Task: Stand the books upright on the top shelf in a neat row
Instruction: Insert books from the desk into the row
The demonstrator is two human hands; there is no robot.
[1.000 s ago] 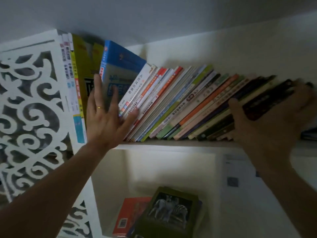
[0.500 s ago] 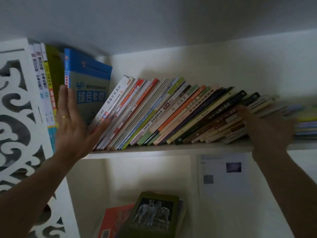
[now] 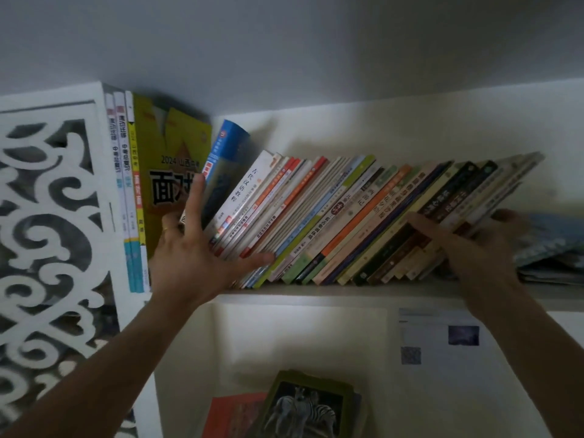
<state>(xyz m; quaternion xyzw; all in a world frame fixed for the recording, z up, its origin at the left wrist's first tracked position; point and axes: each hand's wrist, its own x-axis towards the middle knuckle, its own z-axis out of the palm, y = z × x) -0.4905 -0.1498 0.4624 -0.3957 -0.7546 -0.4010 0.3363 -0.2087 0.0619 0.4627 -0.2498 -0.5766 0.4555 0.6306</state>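
Note:
A long row of several thin books [image 3: 347, 222] leans steeply to the right on the top shelf [image 3: 347, 290]. A blue book [image 3: 227, 147] tilts against the row's left end. Left of it stand a yellow book [image 3: 167, 172] and white-spined books [image 3: 121, 184], upright. My left hand [image 3: 196, 251] is spread flat, index finger on the blue book and thumb across the lower spines of the leaning books. My right hand [image 3: 474, 245] clasps the right end of the row, thumb on the spines and fingers behind the last books.
A flat pile of books [image 3: 550, 248] lies at the shelf's right end. A white carved panel [image 3: 47, 216] closes the left side. On the lower shelf lie a zebra-cover book [image 3: 303, 406] and a red book [image 3: 234, 415]. A printed sheet [image 3: 442, 339] hangs on the back wall.
The blue book has tipped right, away from the yellow book, whose cover now shows. My left hand slid onto the leaning spines. My right hand now clasps the row's right end.

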